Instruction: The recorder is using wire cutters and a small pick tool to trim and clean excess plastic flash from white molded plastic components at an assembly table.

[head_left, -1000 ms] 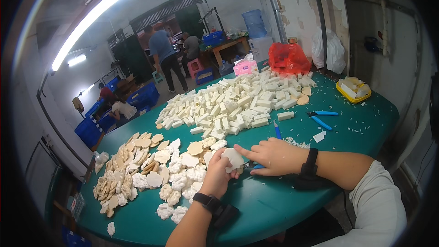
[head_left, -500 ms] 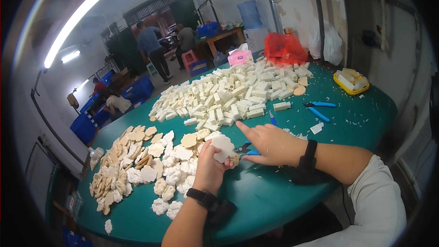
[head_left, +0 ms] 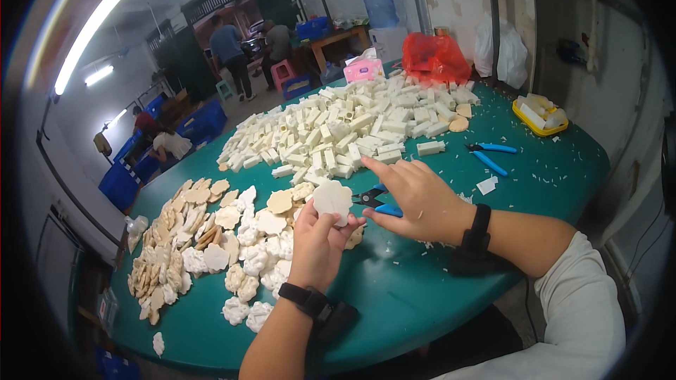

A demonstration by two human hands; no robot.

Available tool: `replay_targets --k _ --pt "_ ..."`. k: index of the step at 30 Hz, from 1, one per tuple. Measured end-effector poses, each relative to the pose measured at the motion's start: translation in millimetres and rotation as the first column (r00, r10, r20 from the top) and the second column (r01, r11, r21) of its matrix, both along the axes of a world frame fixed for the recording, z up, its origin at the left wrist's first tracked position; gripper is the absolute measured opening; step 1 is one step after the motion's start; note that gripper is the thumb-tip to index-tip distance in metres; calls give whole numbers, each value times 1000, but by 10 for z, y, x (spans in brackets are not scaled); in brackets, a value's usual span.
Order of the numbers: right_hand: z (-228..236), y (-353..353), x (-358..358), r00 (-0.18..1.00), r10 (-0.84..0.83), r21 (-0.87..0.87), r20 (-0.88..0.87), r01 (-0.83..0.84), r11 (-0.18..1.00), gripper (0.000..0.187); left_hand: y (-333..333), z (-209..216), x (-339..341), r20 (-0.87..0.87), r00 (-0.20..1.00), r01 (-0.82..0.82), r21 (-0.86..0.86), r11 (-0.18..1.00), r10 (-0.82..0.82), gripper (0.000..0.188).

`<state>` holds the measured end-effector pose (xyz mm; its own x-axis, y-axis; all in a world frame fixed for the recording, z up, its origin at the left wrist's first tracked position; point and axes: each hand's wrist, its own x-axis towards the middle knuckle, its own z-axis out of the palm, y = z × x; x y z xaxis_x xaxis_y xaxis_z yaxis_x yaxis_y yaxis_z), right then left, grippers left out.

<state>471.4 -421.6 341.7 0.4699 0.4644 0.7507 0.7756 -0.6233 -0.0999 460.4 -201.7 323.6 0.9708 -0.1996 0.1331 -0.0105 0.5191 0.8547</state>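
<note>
My left hand grips a flat white plastic piece with a scalloped edge, its smooth face turned up. Closed round blue-handled side cutters is my right hand, its index finger stretched out past the handles. The dark jaws sit right beside the scalloped piece's right edge; whether they touch it I cannot tell. Below and left of my left hand lie white and cream flower-shaped pieces, next to a heap of tan and white ones.
A large pile of white rectangular blocks covers the far part of the green table. To the right are another pair of blue-handled cutters, small scraps and a yellow tray. A pink tissue pack and red bag stand behind; people are in the background.
The view has shifted slightly. The scalloped piece now faces up more fully beside the cutters, and more of the dark jaws shows. Both hands keep hold of what they had.
</note>
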Motion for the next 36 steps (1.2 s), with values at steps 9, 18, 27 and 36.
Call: replay_targets --k 9,18,27,36 --pt "-15 -15 19 1000 18 -50 3 -18 999 40 7 12 -14 2 1000 13 -14 1000 -13 47" --pt "-6 -33 2 999 -31 -166 -22 27 986 42 -8 75 -46 14 996 85 51 995 -86 58" --pt "-10 -39 -16 997 -33 -210 -67 18 977 37 -11 78 -53 11 992 126 152 980 -129 64" --pt "-28 -37 -21 999 -31 -239 -45 19 971 35 -18 75 -54 35 991 123 177 976 -132 65"
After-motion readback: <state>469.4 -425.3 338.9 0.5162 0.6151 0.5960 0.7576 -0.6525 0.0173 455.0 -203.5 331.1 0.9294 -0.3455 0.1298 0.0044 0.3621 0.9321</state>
